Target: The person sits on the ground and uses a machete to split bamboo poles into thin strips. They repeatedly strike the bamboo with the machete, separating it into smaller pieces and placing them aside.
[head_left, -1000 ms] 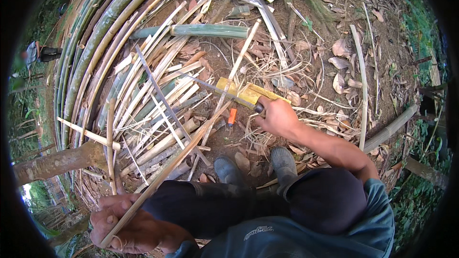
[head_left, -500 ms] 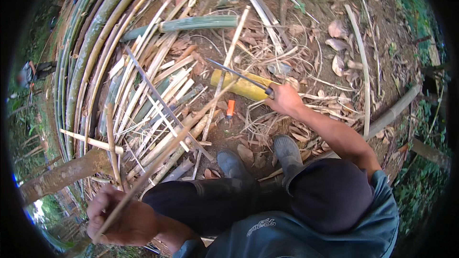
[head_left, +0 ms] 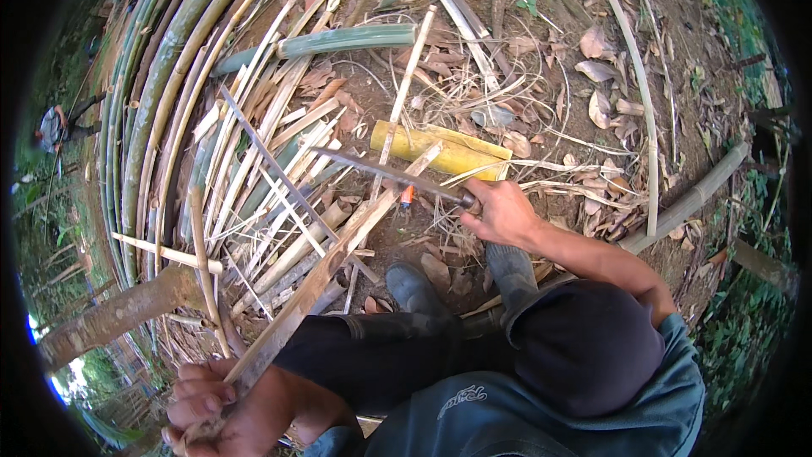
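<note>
My left hand (head_left: 228,410), low at the left, is closed round the near end of a long split bamboo strip (head_left: 313,289). The strip slants up and to the right, its pale inner face showing. In my right hand (head_left: 503,213) is the handle of a long knife (head_left: 381,171). Its blade points left and crosses the strip near the far end; whether they touch I cannot tell. Just beyond the blade lies a yellow bamboo section (head_left: 406,142) on the ground. A small orange object (head_left: 408,195), perhaps a lighter, is partly covered by the strip and blade.
Split bamboo pieces (head_left: 279,127) are heaped at the left, beside long green poles (head_left: 169,68). A long flat blade-like strip (head_left: 271,156) lies across the heap. My boots (head_left: 414,288) stand on leaf-strewn soil. Another person (head_left: 52,129) is at the far left.
The strip has turned from its narrow edge to its broad face. My left hand has lowered slightly and rolled. My right hand has brought the knife down and nearer, over the strip.
</note>
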Demonstrator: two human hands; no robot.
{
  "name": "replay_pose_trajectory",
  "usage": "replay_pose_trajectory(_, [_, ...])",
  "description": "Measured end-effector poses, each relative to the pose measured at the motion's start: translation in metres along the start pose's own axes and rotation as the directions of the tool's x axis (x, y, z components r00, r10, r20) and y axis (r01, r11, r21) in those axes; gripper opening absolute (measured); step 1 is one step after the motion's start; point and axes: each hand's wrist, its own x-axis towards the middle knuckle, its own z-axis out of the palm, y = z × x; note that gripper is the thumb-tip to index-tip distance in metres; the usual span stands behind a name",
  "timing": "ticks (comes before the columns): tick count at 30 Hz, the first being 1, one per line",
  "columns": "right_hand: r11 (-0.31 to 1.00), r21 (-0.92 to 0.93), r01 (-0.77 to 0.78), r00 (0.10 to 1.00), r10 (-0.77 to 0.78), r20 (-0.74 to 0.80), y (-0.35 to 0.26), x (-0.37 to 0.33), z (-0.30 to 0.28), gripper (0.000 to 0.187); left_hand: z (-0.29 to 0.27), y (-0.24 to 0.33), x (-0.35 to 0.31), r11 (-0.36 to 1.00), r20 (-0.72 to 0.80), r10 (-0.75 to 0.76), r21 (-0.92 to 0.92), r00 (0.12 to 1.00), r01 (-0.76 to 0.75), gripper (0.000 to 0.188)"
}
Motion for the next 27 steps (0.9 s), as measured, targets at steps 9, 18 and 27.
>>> replay_pose_trajectory(9, [0.99,0.051,0.13,0.971,-0.138,0.194,-0.04,0.006,-0.016,0.032,0.026,0.004,0.001,0.989,0.016,-0.089,-0.117,0.996,0.09,0.029])
replay_pose_trajectory(18, [0.965,0.095,0.245,0.955,-0.257,0.15,-0.045,-0.005,-0.025,0.026,0.046,0.021,-0.008,0.917,0.098,-0.107,-0.375,0.989,0.136,0.031])
replay_pose_trajectory(27, [0.987,0.088,-0.136,0.982,0.122,0.146,-0.03,0.0,-0.025,0.03,0.041,0.013,-0.007,0.924,0.114,-0.144,-0.34,0.983,0.175,0.035])
